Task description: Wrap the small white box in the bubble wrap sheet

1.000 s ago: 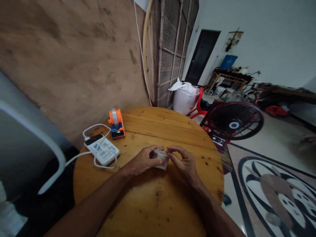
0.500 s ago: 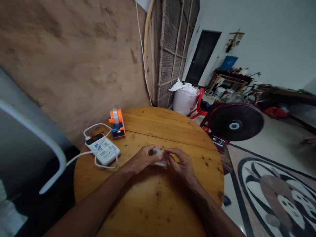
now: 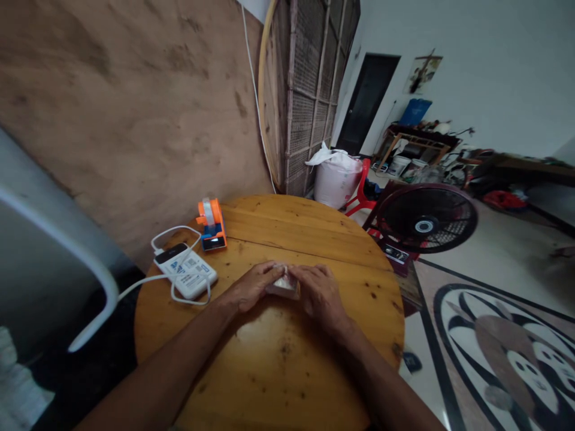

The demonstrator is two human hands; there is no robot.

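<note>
Between my hands is a small pale box-like packet [image 3: 284, 286], whitish and slightly shiny on top; its exact kind is too small to make out. My left hand [image 3: 257, 286] grips its left side, the thumb lying over the upper face. From the other side my right hand [image 3: 318, 291] closes on it, fingers bent over the right end and partly hiding it. The packet is at the middle of the round wooden table [image 3: 287, 383], close to the surface.
An orange and blue tape dispenser [image 3: 212, 224] stands at the table's back left. Near it lies a white power bank [image 3: 186, 272] with a looped white cable. A fan [image 3: 424, 218], a red chair [image 3: 359, 191] and a white sack [image 3: 336, 179] are beyond the table.
Both hands have turned the packet so a flatter side faces me. My right fingers have moved from a pinch at its edge to lying over its right end.
</note>
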